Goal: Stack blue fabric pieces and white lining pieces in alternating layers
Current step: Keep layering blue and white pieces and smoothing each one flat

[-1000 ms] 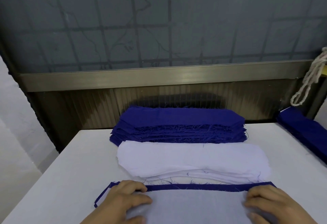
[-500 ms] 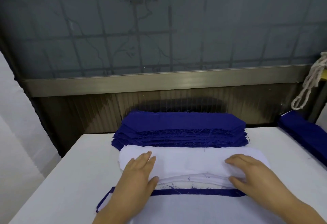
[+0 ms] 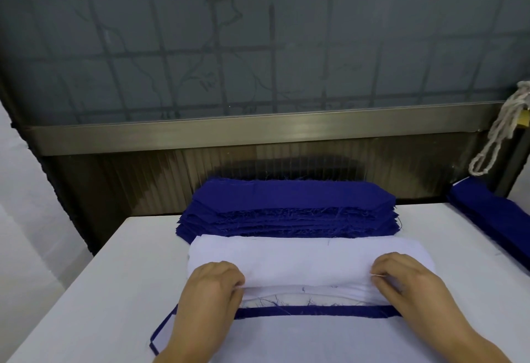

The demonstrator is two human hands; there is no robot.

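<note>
A thick stack of blue fabric pieces (image 3: 289, 207) lies at the back of the white table (image 3: 94, 291). In front of it sits a pile of white lining pieces (image 3: 307, 259). Nearest me lies the layered stack (image 3: 315, 337), a white piece on top with a blue edge showing around it. My left hand (image 3: 209, 296) pinches the near left edge of the top white lining piece. My right hand (image 3: 407, 285) pinches its near right edge. Both hands' fingers are curled over that edge.
Another pile of blue fabric (image 3: 493, 219) lies at the table's right edge. A white rope (image 3: 502, 133) hangs at the far right. A metal-framed glass wall (image 3: 258, 130) stands right behind the table.
My hands went from the near layered stack forward onto the white lining pile, lay flat on it, and now have curled to pinch the top piece's near edge.
</note>
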